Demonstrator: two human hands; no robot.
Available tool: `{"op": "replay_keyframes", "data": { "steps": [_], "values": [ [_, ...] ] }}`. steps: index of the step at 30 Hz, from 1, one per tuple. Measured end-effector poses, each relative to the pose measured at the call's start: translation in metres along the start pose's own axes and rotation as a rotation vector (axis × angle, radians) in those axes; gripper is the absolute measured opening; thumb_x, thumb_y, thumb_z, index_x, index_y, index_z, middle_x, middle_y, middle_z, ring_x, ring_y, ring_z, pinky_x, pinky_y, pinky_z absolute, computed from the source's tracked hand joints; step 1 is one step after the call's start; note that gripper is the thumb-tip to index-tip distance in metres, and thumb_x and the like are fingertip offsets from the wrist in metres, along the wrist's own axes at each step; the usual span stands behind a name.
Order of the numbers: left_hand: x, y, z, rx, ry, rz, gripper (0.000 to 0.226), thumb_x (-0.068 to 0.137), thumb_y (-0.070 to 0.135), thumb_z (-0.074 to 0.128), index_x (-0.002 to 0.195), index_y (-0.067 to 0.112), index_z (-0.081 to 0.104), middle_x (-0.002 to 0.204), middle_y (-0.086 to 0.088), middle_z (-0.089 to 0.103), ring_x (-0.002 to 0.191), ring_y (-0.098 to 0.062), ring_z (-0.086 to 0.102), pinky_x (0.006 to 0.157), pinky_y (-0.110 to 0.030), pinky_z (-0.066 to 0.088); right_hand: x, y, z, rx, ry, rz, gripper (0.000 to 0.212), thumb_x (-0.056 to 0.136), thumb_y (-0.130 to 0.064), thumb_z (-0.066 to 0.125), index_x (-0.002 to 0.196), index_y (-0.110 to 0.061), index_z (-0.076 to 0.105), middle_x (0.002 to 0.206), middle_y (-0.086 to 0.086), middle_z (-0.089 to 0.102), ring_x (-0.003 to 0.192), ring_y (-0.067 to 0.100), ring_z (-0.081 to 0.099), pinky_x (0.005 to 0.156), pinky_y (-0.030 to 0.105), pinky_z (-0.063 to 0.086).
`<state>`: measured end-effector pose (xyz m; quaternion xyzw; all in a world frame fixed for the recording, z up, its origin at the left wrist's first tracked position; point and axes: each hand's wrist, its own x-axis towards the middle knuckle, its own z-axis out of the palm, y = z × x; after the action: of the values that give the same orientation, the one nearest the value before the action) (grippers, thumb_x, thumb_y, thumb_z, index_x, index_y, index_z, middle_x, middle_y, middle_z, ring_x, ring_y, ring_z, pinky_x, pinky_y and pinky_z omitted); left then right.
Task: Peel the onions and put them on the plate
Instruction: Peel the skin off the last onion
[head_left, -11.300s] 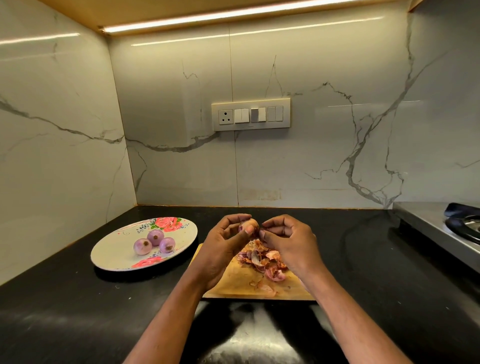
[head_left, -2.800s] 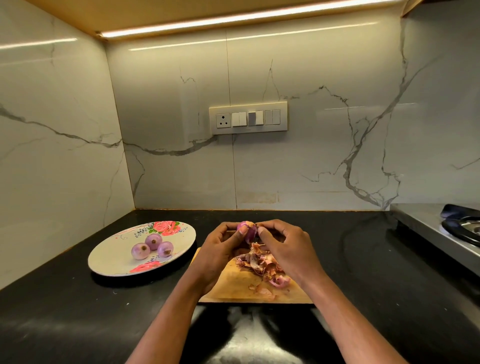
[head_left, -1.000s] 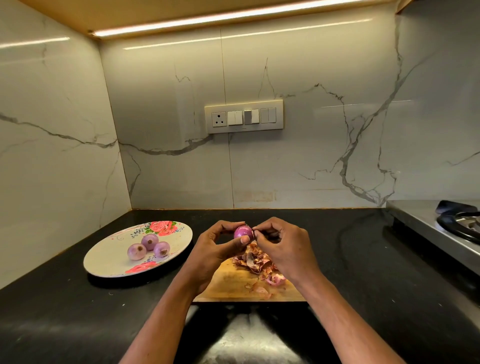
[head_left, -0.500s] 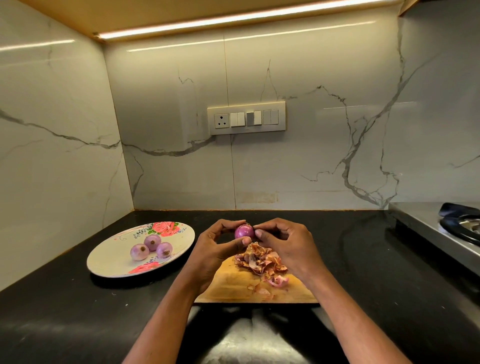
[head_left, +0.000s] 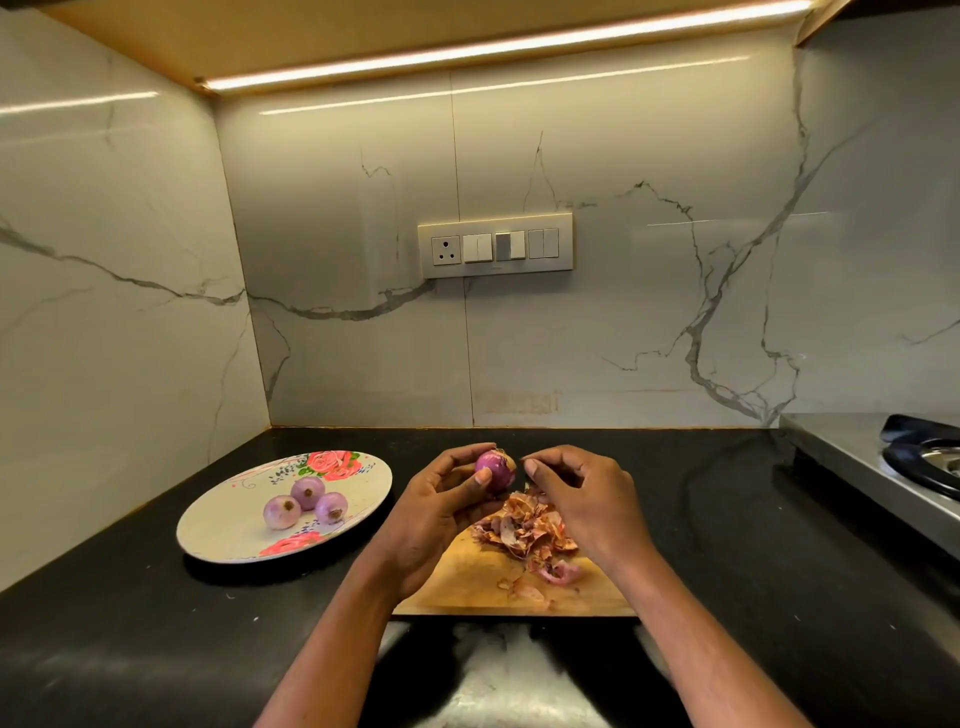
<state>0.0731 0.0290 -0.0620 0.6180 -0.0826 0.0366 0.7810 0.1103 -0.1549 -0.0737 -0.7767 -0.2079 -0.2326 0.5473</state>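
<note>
A small purple onion (head_left: 496, 469), mostly bare of skin, is held above the far end of the wooden cutting board (head_left: 467, 582). My left hand (head_left: 441, 512) grips it between thumb and fingertips. My right hand (head_left: 579, 499) hovers just to the right of the onion with its fingers curled and its thumb and forefinger tips close together. A narrow gap separates them from the onion, and I see nothing between them. Three peeled onions (head_left: 306, 503) lie together on the floral plate (head_left: 223, 530) to the left. A heap of onion skins (head_left: 524, 530) covers the board under my hands.
The black counter (head_left: 130, 623) meets marble walls at the back and left. A steel stove (head_left: 883, 478) with a black burner stands at the right edge. A switch panel (head_left: 495, 245) is on the back wall.
The dry skin has come off the onion and it now shows purple. In the last half second my right fingertips drew a little away from it to the right.
</note>
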Motion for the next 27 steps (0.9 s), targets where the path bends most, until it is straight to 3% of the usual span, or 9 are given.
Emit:
{"op": "replay_keyframes", "data": {
  "steps": [2, 6, 13, 21, 27],
  "values": [
    [0.001, 0.000, 0.000, -0.025, -0.003, -0.014, 0.037, 0.088, 0.009, 0.065, 0.125, 0.015, 0.065, 0.124, -0.013, 0.066, 0.111, -0.029, 0.069, 0.088, -0.035, 0.058, -0.001, -0.004, 0.001, 0.032, -0.001, -0.012, 0.009, 0.092, -0.032, 0.069, 0.099, -0.031, 0.075, 0.087, -0.018, 0.073, 0.083, -0.003, 0.068, 0.073, 0.014, 0.055],
    [0.001, -0.001, 0.000, -0.045, -0.025, -0.015, 0.034, 0.093, 0.005, 0.060, 0.126, 0.012, 0.064, 0.119, -0.012, 0.070, 0.112, -0.029, 0.069, 0.089, -0.036, 0.059, -0.004, -0.010, 0.002, -0.002, -0.028, -0.094, 0.015, 0.089, -0.033, 0.073, 0.103, -0.031, 0.076, 0.090, -0.023, 0.072, 0.091, -0.010, 0.065, 0.076, 0.008, 0.052],
    [0.002, -0.008, 0.002, 0.184, -0.004, 0.043, 0.045, 0.085, 0.015, 0.070, 0.128, 0.017, 0.061, 0.123, -0.008, 0.069, 0.111, -0.021, 0.069, 0.098, -0.040, 0.056, -0.007, -0.005, 0.006, -0.140, -0.023, -0.195, 0.019, 0.087, -0.031, 0.075, 0.105, -0.024, 0.079, 0.093, -0.014, 0.075, 0.086, -0.003, 0.068, 0.075, 0.014, 0.056],
    [0.002, -0.010, 0.001, 0.222, -0.016, 0.049, 0.050, 0.078, 0.020, 0.073, 0.128, 0.017, 0.062, 0.123, -0.008, 0.069, 0.111, -0.023, 0.069, 0.097, -0.040, 0.056, -0.008, -0.005, 0.005, -0.133, -0.015, -0.173, 0.009, 0.088, -0.021, 0.076, 0.097, -0.023, 0.076, 0.086, -0.012, 0.072, 0.080, -0.004, 0.067, 0.070, 0.008, 0.053],
    [0.002, -0.007, 0.000, 0.143, -0.001, 0.052, 0.047, 0.080, 0.019, 0.071, 0.126, 0.016, 0.064, 0.118, -0.007, 0.072, 0.110, -0.024, 0.069, 0.095, -0.040, 0.057, -0.005, -0.007, 0.003, -0.055, -0.032, -0.121, 0.013, 0.094, -0.031, 0.068, 0.104, -0.028, 0.075, 0.091, -0.019, 0.072, 0.090, -0.007, 0.065, 0.076, 0.008, 0.052]
  ]
}}
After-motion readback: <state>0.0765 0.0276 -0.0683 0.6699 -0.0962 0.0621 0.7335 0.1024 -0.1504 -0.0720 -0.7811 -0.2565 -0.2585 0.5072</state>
